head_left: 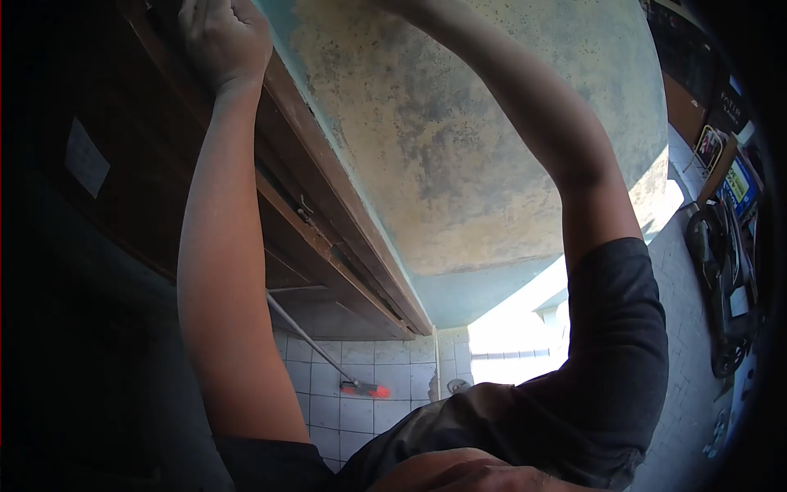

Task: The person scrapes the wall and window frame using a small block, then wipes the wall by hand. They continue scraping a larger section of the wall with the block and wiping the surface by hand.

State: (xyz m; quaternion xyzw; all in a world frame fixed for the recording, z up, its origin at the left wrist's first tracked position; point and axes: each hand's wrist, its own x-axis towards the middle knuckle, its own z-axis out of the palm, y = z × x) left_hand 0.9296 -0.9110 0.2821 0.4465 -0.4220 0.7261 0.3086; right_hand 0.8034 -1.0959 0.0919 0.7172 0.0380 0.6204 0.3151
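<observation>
Wooden frame [328,238], dark and long, runs from the upper left corner down toward the middle, where it meets the mottled, stained wall [459,139]. The left hand [225,37] is at its upper end, arm stretched straight up, fingers curled shut against the frame's edge; the top of the view cuts off the fingertips. Below the frame a broom [365,389] with a red head leans on the tiled wall [361,414]. To the right, the right arm [566,139] in a dark sleeve bends upward and leaves the view at the top edge. Its hand is out of sight, so its grip cannot be told.
</observation>
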